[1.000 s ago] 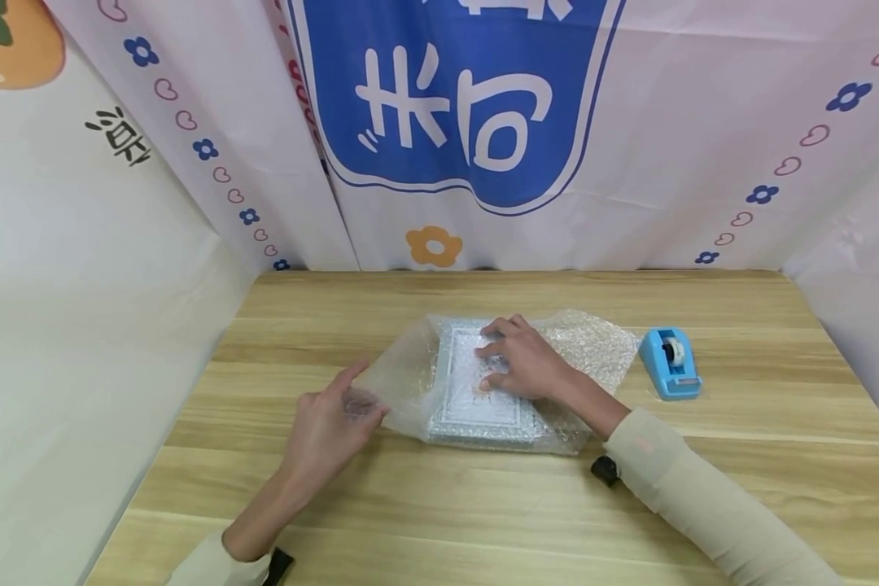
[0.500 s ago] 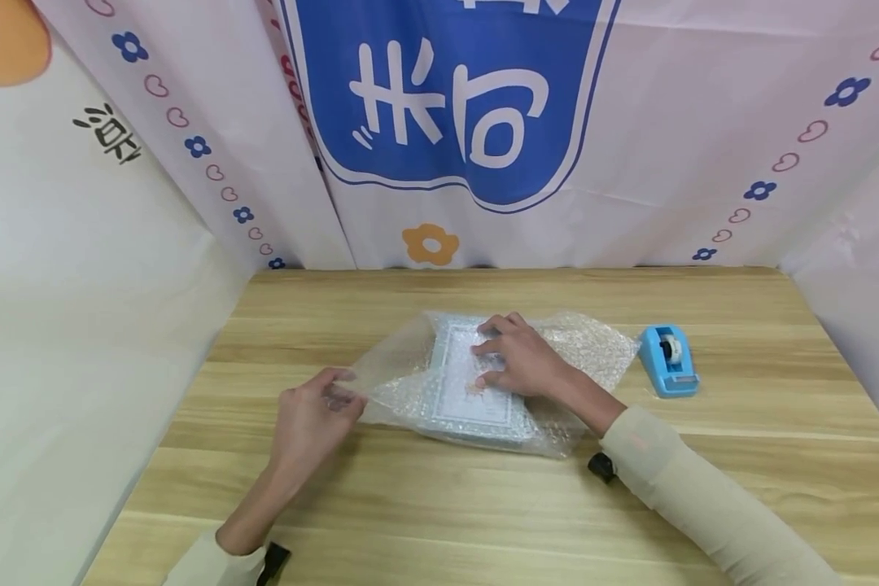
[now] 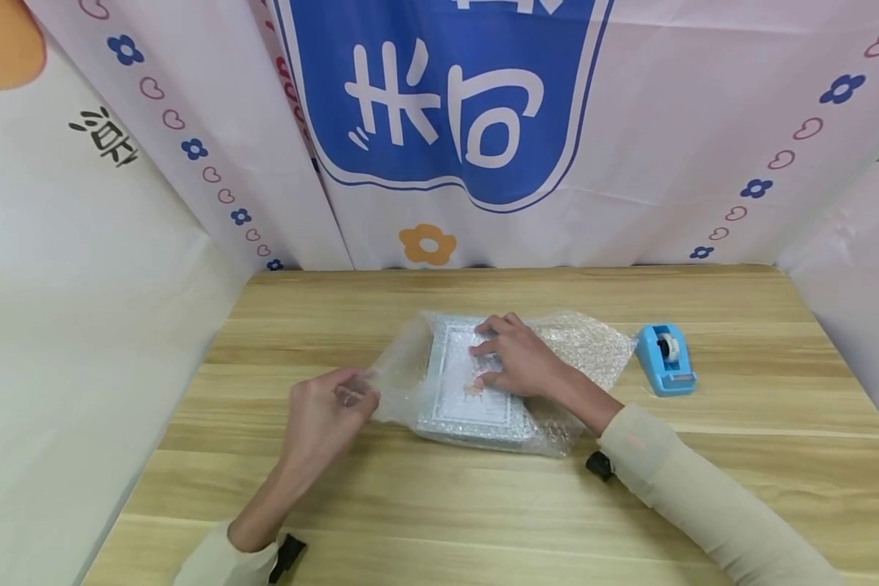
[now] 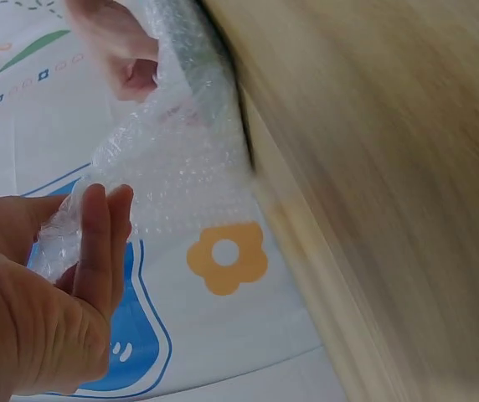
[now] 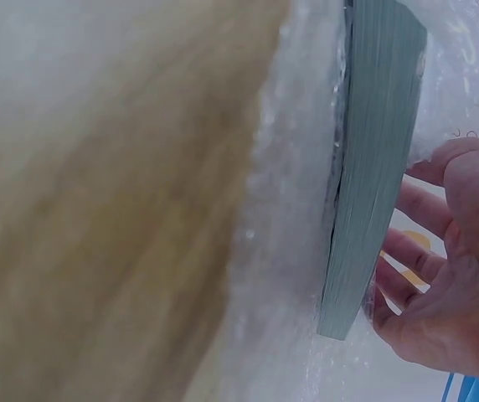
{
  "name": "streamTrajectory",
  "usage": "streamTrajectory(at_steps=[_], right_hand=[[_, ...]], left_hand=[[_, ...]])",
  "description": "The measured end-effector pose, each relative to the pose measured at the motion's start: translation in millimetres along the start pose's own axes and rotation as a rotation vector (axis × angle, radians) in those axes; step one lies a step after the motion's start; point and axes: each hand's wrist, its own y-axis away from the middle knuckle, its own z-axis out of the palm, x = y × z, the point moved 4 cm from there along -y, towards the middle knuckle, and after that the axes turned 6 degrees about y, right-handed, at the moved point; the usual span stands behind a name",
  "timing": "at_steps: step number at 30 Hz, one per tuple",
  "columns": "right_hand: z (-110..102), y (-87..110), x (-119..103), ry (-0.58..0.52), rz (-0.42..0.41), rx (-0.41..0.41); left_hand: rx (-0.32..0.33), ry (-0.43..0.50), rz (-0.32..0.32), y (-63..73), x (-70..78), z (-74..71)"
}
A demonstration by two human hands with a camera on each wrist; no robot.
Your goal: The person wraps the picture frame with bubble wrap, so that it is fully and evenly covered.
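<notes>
A picture frame (image 3: 450, 403) with a pale blue-green border lies flat on the table, with clear bubble wrap (image 3: 589, 346) around it. My left hand (image 3: 324, 423) pinches the wrap's left end between thumb and fingers, holding it out to the side. In the left wrist view the gathered bubble wrap (image 4: 168, 142) stretches away from those fingers. My right hand (image 3: 523, 362) rests on top of the frame with spread, slightly bent fingers. The right wrist view shows the frame's green side edge (image 5: 373, 167) beside the right hand (image 5: 466, 268).
A blue tape dispenser (image 3: 666, 362) stands to the right of the wrap's right end. The wooden table (image 3: 439, 521) meets a printed cloth backdrop (image 3: 630, 220) at its far edge. Pale cloth (image 3: 80, 342) hangs along the left side.
My left hand drew the wrap's end leftward, then came slightly back to the right. The right hand stays on the frame. The frame has shifted very little.
</notes>
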Motion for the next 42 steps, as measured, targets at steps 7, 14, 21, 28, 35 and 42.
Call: streamTrajectory(at_steps=[7, 14, 21, 28, 35, 42], right_hand=[[-1, 2.8, 1, 0.002, -0.001, 0.004], [-1, 5.6, 2, -0.004, 0.001, 0.011], [-1, 5.3, 2, -0.01, 0.005, 0.006], [-1, 4.1, -1, -0.009, 0.007, 0.002], [-1, 1.8, -3, -0.005, 0.001, -0.001], [1, 1.0, -3, 0.0, 0.008, -0.013]], left_hand=[[-0.035, -0.046, -0.032, -0.4, 2.1, 2.8], [-0.217, 0.143, -0.013, 5.5, 5.4, 6.3], [-0.219, 0.01, 0.19, 5.5, 11.6, 16.5], [-0.211, -0.122, 0.244, 3.6, 10.5, 30.0], [-0.146, -0.12, 0.224, 2.1, 9.6, 37.9], [-0.038, -0.15, 0.284, 3.1, 7.1, 40.8]])
